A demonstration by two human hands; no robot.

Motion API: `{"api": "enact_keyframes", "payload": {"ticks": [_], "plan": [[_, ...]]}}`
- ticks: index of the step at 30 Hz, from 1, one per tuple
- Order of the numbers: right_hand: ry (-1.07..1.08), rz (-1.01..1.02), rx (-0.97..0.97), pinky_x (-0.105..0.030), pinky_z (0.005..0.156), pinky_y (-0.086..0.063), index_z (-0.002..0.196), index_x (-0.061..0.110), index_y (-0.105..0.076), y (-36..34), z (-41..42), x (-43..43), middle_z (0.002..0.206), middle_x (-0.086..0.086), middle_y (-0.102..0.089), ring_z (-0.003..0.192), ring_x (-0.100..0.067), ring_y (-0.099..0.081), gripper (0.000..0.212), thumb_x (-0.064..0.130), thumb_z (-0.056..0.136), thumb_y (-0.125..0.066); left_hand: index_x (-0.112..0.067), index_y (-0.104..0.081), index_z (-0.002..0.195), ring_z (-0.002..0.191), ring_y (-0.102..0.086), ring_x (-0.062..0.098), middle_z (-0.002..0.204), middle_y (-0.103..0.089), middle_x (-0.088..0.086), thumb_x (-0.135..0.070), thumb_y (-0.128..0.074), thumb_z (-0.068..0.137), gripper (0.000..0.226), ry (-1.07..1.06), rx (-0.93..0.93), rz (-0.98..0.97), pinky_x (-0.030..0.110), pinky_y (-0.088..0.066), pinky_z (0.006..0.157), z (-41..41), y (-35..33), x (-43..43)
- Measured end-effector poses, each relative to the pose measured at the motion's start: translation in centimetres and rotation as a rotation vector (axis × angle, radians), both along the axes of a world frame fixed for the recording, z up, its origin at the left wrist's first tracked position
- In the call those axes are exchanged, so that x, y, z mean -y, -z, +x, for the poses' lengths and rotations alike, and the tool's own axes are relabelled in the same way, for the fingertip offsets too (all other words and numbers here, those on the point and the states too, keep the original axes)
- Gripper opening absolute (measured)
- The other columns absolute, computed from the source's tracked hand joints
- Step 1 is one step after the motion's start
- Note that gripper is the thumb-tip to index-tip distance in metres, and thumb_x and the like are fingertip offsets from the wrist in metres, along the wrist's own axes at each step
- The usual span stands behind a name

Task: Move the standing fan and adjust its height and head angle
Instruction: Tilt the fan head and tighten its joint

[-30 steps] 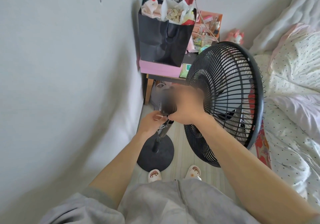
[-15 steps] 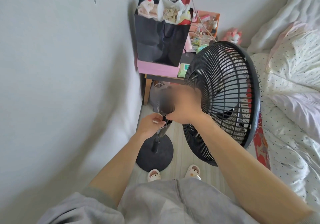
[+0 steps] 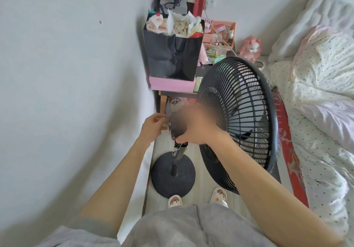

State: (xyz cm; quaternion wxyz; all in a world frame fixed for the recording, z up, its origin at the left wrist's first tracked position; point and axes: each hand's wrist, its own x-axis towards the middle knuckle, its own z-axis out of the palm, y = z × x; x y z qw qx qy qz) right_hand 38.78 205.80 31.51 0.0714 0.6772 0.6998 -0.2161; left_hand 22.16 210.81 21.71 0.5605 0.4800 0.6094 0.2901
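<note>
White wall fills the left side and a bed [image 3: 316,97] with dotted white bedding fills the right, leaving a narrow strip of pale floor [image 3: 203,172] between them. On that strip the standing fan [image 3: 237,86] is upright, close to the bed. Its round black base [image 3: 168,181] sits flat on the floor just ahead of the person's two slippers [image 3: 174,202]. Its pole [image 3: 178,155] rises from the base at a slight lean toward the camera. The grilled head [image 3: 249,132] faces right, toward the bed, with its rim just beside a red patterned strip [image 3: 287,151] along the bed's edge.

The right hand [image 3: 199,130] is at the back of the head, where the picture is blurred. Its fingers [image 3: 182,138] curl under the motor housing just above the top of the pole and grip it.

The left hand [image 3: 153,128] is beside the housing on the wall side, with its fingers loosely curled toward it. Whether they touch or hold anything cannot be told.

Behind the fan, a small table [image 3: 178,93] in the corner carries a pink box [image 3: 172,84]. A black paper bag [image 3: 172,59], stuffed with tissue and small items, stands on the box. More clutter is piled to the right of the bag. A pink plush toy [image 3: 250,48] sits at the head of the bed.
</note>
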Motion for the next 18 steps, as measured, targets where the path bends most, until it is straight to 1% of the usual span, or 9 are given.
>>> {"api": "enact_keyframes", "payload": {"ticks": [2,4,6,7,9,11,13,15,18], "plan": [[-0.013,-0.034,0.002,-0.060,0.120,-0.011,0.156,0.015,-0.021,-1.2,0.2,0.2,0.164,-0.013,-0.018,0.152,-0.035,-0.005,0.107,0.059,0.075,-0.075,-0.018,-0.068,0.097,0.084,-0.070,0.025,0.099,-0.074,0.007,-0.026,-0.056,0.100,0.015,-0.039,0.047,0.020,0.029,-0.048,0.064,0.3,-1.7,-0.2],[-0.023,-0.025,-0.001,-0.059,0.117,-0.017,0.151,0.015,-0.030,-2.9,0.4,0.5,0.161,-0.013,-0.024,0.150,-0.037,-0.010,0.095,0.056,0.078,-0.073,-0.020,-0.068,0.103,0.086,-0.069,0.021,0.101,-0.073,0.004,-0.044,-0.053,0.099,0.029,-0.019,0.044,0.059,0.038,-0.052,0.074,0.8,-2.8,-0.1],[-0.020,0.056,-0.027,-0.056,0.116,-0.022,0.150,0.016,-0.035,-4.9,0.7,1.0,0.160,-0.013,-0.028,0.150,-0.037,-0.014,0.082,0.051,0.084,-0.069,-0.022,-0.068,0.108,0.098,-0.068,0.022,0.107,-0.071,0.000,-0.058,-0.050,0.093,0.043,0.036,0.035,0.109,0.043,-0.052,0.087,1.6,-3.8,0.4],[-0.012,0.115,-0.048,-0.054,0.116,-0.025,0.150,0.016,-0.036,-6.0,0.9,1.3,0.160,-0.013,-0.030,0.149,-0.036,-0.016,0.077,0.047,0.088,-0.067,-0.024,-0.068,0.110,0.103,-0.066,0.021,0.109,-0.071,-0.004,-0.064,-0.050,0.089,0.048,0.074,0.021,0.133,0.043,-0.052,0.092,2.0,-4.2,0.8],[0.011,0.237,-0.088,-0.050,0.116,-0.031,0.150,0.015,-0.038,-8.0,1.5,1.8,0.158,-0.012,-0.034,0.147,-0.034,-0.022,0.068,0.042,0.093,-0.064,-0.037,-0.068,0.106,0.100,-0.064,0.005,0.104,-0.069,-0.020,-0.072,-0.050,0.080,0.047,0.136,-0.022,0.174,0.034,-0.052,0.093,2.8,-4.6,1.8],[0.050,0.348,-0.114,-0.046,0.114,-0.034,0.148,0.016,-0.041,-9.8,2.4,2.6,0.156,-0.008,-0.037,0.146,-0.031,-0.025,0.061,0.038,0.095,-0.062,-0.048,-0.065,0.097,0.090,-0.062,-0.008,0.095,-0.066,-0.032,-0.074,-0.053,0.076,0.036,0.166,-0.077,0.228,0.024,-0.052,0.084,3.7,-4.9,2.8],[0.086,0.441,-0.108,-0.044,0.114,-0.032,0.148,0.019,-0.043,-11.1,3.3,3.2,0.156,-0.004,-0.038,0.147,-0.027,-0.025,0.059,0.038,0.095,-0.061,-0.049,-0.061,0.098,0.090,-0.059,-0.011,0.095,-0.063,-0.034,-0.072,-0.056,0.078,0.031,0.168,-0.147,0.289,0.021,-0.051,0.078,4.0,-4.9,3.6],[0.122,0.532,-0.078,-0.045,0.115,-0.029,0.147,0.021,-0.045,-12.2,4.5,4.0,0.155,-0.001,-0.042,0.148,-0.026,-0.026,0.058,0.041,0.095,-0.061,-0.046,-0.060,0.103,0.092,-0.060,-0.005,0.097,-0.063,-0.030,-0.069,-0.053,0.084,0.031,0.166,-0.204,0.334,0.027,-0.055,0.077,4.3,-4.8,3.8],[0.190,0.613,-0.077,-0.048,0.116,-0.028,0.148,0.021,-0.044,-13.0,7.0,5.1,0.155,-0.002,-0.042,0.148,-0.028,-0.026,0.063,0.045,0.092,-0.062,-0.046,-0.060,0.101,0.093,-0.058,-0.003,0.100,-0.062,-0.028,-0.060,-0.049,0.091,0.020,0.161,-0.248,0.375,0.031,-0.057,0.081,4.6,-5.0,3.8]]}}
